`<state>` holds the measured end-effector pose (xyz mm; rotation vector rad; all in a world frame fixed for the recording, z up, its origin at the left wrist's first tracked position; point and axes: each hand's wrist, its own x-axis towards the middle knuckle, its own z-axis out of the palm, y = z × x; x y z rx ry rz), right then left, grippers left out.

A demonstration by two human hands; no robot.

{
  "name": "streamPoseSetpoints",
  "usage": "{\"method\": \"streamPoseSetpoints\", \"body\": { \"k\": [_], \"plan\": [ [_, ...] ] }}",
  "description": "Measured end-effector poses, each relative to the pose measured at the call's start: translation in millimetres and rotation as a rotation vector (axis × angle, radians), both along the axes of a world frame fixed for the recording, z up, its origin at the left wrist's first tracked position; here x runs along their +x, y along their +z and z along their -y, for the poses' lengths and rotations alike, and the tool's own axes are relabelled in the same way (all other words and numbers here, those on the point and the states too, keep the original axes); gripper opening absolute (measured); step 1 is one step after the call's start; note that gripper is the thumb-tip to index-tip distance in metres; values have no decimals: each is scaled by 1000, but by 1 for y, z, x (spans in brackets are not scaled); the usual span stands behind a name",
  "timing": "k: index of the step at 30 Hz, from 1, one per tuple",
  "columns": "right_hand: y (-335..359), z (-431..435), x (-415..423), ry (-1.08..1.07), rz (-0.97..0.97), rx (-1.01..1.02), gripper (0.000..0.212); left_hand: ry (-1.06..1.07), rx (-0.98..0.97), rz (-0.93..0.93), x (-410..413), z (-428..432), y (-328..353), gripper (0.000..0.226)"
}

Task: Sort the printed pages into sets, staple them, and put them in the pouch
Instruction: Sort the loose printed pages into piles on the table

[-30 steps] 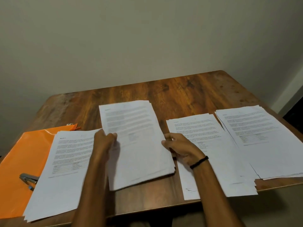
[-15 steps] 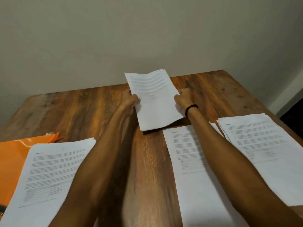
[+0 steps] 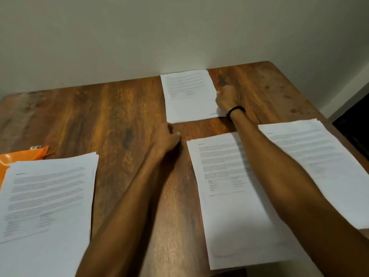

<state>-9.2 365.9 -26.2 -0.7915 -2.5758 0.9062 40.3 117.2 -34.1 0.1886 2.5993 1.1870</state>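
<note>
A stack of printed pages [image 3: 187, 96] lies flat at the table's far edge, against the wall. My right hand [image 3: 226, 96], with a black band at the wrist, has its fingers curled at that stack's right edge and holds it there. My left hand [image 3: 168, 137] hovers just in front of the stack's near left corner, loosely curled and holding nothing. Three more stacks lie nearer: one at the left [image 3: 48, 196], one at the middle right [image 3: 229, 206] under my right forearm, one at the far right [image 3: 311, 156]. The orange pouch [image 3: 24, 154] shows from under the left stack.
The wooden table [image 3: 99, 116] ends at a plain wall behind and at an edge on the right, with a dark gap beyond it. A bare strip of wood runs between the left and middle stacks. The stapler is out of view.
Both hands carried the middle stack away from me and laid it flat at the far edge. My left hand let go and drew back; my right hand stays at the stack's edge.
</note>
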Motion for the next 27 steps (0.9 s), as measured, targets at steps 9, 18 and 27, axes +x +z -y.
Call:
{"method": "streamPoseSetpoints", "body": {
  "k": [9,18,27],
  "plan": [
    [-6,-17,180,-93,-100,36,20,-92,-91,-36,166,-2,-28,69],
    [-58,-66,296,-298,132,343,58,74,-285,-262,223,-51,-48,92],
    [-59,-94,324,-337,111,317,57,14,-271,-208,227,-92,-45,91]
  ]
}}
